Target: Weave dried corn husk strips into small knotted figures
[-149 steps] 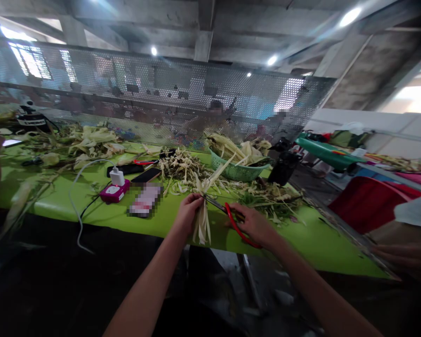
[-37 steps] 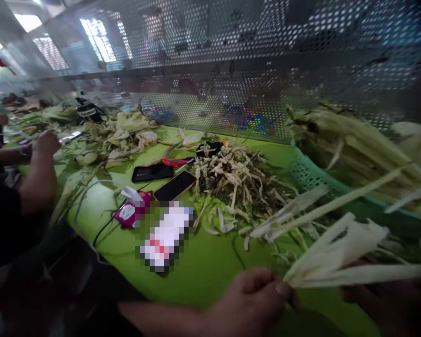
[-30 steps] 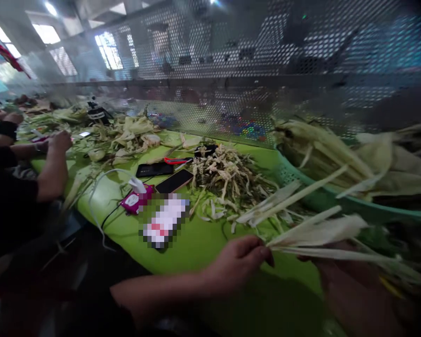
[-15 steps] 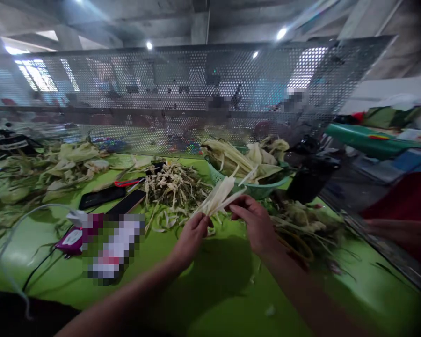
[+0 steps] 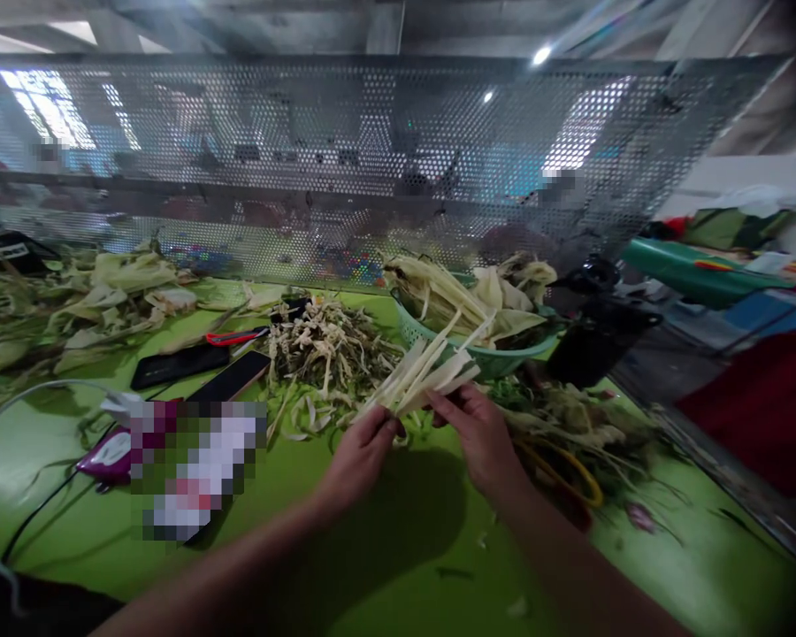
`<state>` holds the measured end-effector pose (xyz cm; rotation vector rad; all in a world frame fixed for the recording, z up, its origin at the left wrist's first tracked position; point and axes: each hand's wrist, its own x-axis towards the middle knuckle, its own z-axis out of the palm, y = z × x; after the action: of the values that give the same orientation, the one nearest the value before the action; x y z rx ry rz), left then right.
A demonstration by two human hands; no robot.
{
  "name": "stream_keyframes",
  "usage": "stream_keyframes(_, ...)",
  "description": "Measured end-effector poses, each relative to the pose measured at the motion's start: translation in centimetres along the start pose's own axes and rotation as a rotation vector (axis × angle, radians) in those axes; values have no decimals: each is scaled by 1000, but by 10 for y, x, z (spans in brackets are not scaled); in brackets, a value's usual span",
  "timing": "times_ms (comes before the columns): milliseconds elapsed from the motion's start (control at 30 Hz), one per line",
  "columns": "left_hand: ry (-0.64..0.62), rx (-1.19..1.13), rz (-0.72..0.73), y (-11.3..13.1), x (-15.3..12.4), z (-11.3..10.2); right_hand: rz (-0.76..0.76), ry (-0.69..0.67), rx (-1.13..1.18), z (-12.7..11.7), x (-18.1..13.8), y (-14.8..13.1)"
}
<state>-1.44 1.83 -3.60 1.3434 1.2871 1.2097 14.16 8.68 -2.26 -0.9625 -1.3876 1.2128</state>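
Observation:
My left hand [image 5: 364, 447] is closed round the lower end of a small bundle of pale corn husk strips [image 5: 415, 376], which fan out up and to the right. My right hand [image 5: 478, 433] pinches the right side of the same strips between thumb and fingers. Both hands are above the green table [image 5: 398, 531]. Just behind them stands a pale green plastic basket [image 5: 514, 358] heaped with dry corn husks [image 5: 438, 287]. Left of the basket lies a pile of finished-looking husk twists [image 5: 328, 341] with knobbly pale ends.
Left lie a dark phone [image 5: 179, 364], red-handled scissors [image 5: 229, 338], a second phone [image 5: 229, 389], a purple box-like thing [image 5: 106, 456] with cables, and a loose husk heap [image 5: 119, 292]. A perforated metal screen [image 5: 305, 168] closes the back. Right are plant scraps [image 5: 584, 420] and a yellow ring [image 5: 587, 487].
The strips between my hands have spread wider, and my right fingers have shifted along them. The whole view has turned slightly, with things on the left moving farther left.

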Motion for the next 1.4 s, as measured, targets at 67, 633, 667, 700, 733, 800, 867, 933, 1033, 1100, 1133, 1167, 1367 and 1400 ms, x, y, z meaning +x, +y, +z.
stream_keyframes(67,9,-42,-21,-2,0,0,-1,5,-46,-5,-3,-2)
stream_keyframes(633,-8,-485,-200,-9,4,-2,-302,-562,-340,-6,-25,-24)
stream_keyframes(667,-6,-451,-196,-10,4,-2,-260,-556,-338,-7,-24,-25)
stream_keyframes(700,8,-406,-180,-10,4,-2,-211,-544,-322,-8,-24,-26)
stream_keyframes(733,28,-350,-159,-9,4,-3,-158,-525,-294,-8,-24,-27)
stream_keyframes(800,70,-228,-109,-7,3,-3,-81,-440,-219,-9,-23,-26)
stream_keyframes(867,89,-108,-64,-4,2,-3,-66,-290,-166,-8,-21,-23)
stream_keyframes(933,99,-16,-25,-1,2,-3,-83,-138,-144,-9,-18,-18)
stream_keyframes(1033,116,53,8,0,1,0,-108,7,-111,-11,-12,-13)
stream_keyframes(1100,111,70,19,-2,1,1,-101,48,-86,-13,-10,-11)
stream_keyframes(1133,106,80,23,-4,1,2,-88,56,-79,-14,-9,-11)
stream_keyframes(1167,99,92,26,-5,0,2,-74,63,-75,-14,-9,-11)
stream_keyframes(1367,88,100,31,-6,-2,4,-23,78,-111,-15,-9,-14)
stream_keyframes(1400,92,73,24,-6,-2,3,-31,82,-116,-15,-9,-14)
